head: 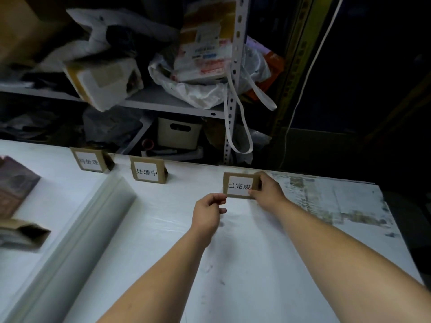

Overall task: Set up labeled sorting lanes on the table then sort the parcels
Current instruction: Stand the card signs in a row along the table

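**Third lane card at the far edge of the bench**

Head cam: the 已完成 card (238,185) stands upright near the far edge of the white bench (163,241). The right hand (265,192) grips its right edge, fingers curled round it. The left hand (207,213) sits at its lower left corner with fingers curled; can't tell if they actually pinch it. Left of that card stands the 处理中 card (147,170), then a blurry card (89,160), a film roll (93,229) and two parcels (14,183). Behind it is a dim metal shelf (163,102) stuffed with bags and boxes.
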`<state>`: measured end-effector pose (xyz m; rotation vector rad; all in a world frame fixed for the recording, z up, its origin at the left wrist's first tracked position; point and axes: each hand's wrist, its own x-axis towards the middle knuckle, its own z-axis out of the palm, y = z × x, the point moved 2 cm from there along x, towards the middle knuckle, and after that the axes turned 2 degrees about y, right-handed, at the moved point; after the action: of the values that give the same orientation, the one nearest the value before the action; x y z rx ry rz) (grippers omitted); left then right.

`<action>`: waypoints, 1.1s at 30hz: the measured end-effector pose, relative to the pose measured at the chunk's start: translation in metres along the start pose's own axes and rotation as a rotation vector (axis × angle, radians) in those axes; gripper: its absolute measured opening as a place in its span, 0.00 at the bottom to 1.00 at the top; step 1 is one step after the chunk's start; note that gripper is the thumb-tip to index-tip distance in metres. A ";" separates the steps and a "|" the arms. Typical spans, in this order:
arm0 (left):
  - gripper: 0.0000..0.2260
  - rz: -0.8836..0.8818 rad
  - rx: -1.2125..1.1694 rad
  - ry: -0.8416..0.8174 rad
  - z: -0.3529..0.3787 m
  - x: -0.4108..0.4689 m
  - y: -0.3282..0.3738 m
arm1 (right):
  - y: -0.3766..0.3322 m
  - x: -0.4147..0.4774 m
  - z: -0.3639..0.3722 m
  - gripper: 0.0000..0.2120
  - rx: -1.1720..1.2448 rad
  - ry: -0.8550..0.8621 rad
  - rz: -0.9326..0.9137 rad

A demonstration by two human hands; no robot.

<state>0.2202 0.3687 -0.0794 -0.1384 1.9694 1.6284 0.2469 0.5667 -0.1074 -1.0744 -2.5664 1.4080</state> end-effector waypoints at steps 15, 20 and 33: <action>0.15 0.100 -0.033 0.044 -0.017 -0.048 0.045 | -0.075 -0.062 -0.047 0.37 -0.304 0.077 -0.180; 0.16 0.251 0.090 0.236 -0.079 -0.100 0.067 | -0.146 -0.110 -0.016 0.28 -0.288 0.030 -0.404; 0.14 0.083 0.143 0.625 -0.360 -0.172 0.007 | -0.326 -0.240 0.229 0.24 -0.271 -0.395 -0.727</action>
<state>0.2297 -0.0108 0.0437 -0.5753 2.5736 1.6151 0.1729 0.1442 0.0725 0.2001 -2.9821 1.1655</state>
